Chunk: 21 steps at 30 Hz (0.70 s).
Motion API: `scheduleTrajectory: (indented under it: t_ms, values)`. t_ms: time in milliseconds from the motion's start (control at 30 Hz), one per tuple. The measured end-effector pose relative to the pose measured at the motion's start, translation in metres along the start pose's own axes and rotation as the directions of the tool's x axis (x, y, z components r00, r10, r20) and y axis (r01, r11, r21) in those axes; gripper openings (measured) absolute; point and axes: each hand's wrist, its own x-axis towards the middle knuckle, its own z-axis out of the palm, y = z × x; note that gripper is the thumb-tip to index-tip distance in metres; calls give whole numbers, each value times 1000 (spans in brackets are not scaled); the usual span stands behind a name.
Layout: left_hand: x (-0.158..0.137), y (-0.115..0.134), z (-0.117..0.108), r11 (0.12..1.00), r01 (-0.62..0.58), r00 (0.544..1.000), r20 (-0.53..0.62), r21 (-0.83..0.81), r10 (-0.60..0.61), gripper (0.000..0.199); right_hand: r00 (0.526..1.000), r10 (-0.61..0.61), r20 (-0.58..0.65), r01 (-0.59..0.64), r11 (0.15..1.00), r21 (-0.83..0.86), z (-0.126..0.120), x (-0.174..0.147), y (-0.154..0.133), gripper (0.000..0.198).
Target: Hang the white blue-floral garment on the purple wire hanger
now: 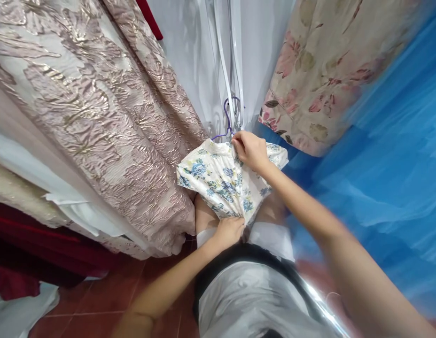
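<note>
From where I sit, the head camera gives me a short white cloth garment printed with blue flowers (218,176), in front of the wearer's lap, with a thin purple hanger (225,109) at its neck. The right hand (251,148) pinches the front edge near the collar (218,146), thumb and fingers pressed together on the cloth. The left hand (230,232) is closed on the gathered lower end, so the front runs between the two. I judge the step in hand to be lining up or fastening that front; the next move seems to call for a steady lower grip while the upper fingers work along the edge.

The right hand covers part of the collar, and I can't make out buttons. The left fingertips are mostly hidden from me. Glossy white straps (221,61) hang by the hook, but I cannot tell whether it is hooked over anything. The pink-and-gold textured cloth (108,126) on one side runs out of frame, and the sheer blue cloth (383,188) opposite is blurred.
</note>
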Motion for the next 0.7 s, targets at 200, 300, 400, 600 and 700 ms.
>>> scheduleTrajectory:
  t_ms: [200, 300, 400, 600, 700]
  values:
    - [28, -19, -81, 991, -70, 843, -538, -118, -4, 27, 996, -81, -24, 83, 992, 91, -5, -11, -1, 24]
    - [64, -34, -145, 994, -103, 695, -718, -42, 42, 39, 995, -94, -39, 97, 990, 100, -4, -15, -3, 25]
    - [95, -48, -187, 988, -140, 773, -617, 61, 148, 33, 993, -114, -44, 118, 989, 94, -1, -16, -5, 26]
    - [119, -51, -193, 958, -250, 710, -699, -139, 85, 28, 975, -204, -93, 212, 974, 82, 14, -14, -2, 28]
    - [130, -51, -195, 922, -258, 627, -776, -288, -66, 29, 953, -279, -115, 284, 958, 32, 23, -14, 2, 27]
